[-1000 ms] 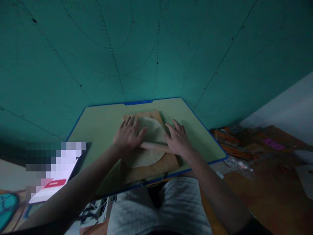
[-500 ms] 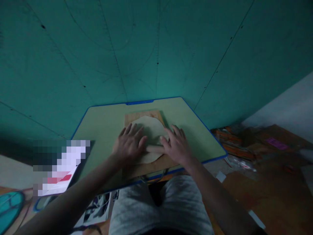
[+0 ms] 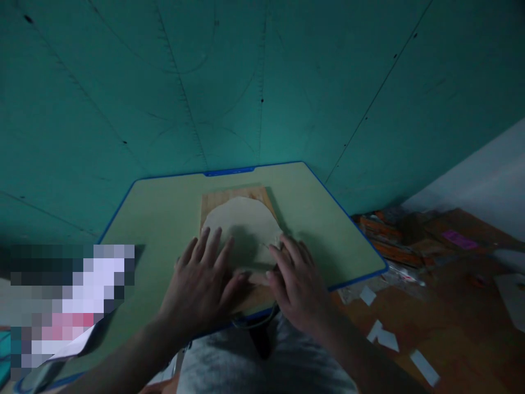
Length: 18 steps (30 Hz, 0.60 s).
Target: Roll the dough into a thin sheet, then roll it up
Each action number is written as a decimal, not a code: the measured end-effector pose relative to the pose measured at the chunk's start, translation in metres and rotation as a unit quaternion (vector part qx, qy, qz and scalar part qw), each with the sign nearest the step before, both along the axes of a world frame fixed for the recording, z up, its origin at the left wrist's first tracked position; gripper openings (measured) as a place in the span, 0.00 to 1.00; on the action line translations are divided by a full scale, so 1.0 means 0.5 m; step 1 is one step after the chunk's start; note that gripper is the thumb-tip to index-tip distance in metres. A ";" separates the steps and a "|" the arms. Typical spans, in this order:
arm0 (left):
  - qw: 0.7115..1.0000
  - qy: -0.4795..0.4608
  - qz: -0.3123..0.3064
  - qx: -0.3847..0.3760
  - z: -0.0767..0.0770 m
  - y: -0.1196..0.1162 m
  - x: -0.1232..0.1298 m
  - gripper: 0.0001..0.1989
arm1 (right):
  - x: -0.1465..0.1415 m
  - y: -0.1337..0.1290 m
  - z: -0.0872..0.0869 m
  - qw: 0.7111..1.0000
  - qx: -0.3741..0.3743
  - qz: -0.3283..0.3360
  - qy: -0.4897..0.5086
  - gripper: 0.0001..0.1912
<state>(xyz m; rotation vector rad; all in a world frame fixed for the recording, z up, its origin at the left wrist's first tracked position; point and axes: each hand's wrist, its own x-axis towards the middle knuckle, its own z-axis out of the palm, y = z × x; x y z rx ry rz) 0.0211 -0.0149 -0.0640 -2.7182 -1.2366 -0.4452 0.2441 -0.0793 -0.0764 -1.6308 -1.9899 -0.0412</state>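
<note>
A round, flat sheet of dough lies on a wooden board. Across its near part runs a rolling pin, of which only a short middle piece shows between my thumbs. My left hand lies over the pin's left side, fingers stretched forward and spread, the tips by the dough's left edge. On the other side my right hand rests over the pin's right end, its fingers extended and slightly bent at the dough's right edge. Both palms hide the pin's ends.
The board lies on a pale table with a blue rim, set against a green wall. A pixelated, pale propped object stands at the table's left. White scraps and wood pieces lie on the floor at right.
Both hands and the rolling pin have come back toward my body, baring more of the dough's far part. The view has shifted slightly as well.
</note>
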 end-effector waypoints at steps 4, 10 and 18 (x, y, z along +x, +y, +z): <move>0.999 0.019 0.020 -0.045 0.018 0.062 0.041 0.31 | 0.028 0.088 0.016 0.999 -0.016 -0.050 0.006 0.21; 0.992 -0.002 0.097 -0.086 0.049 0.210 0.119 0.30 | 0.063 0.266 0.059 0.981 -0.120 -0.149 -0.027 0.19; 1.000 0.011 0.012 0.027 0.003 0.037 0.051 0.33 | 0.038 0.092 0.010 0.997 -0.046 -0.044 0.040 0.20</move>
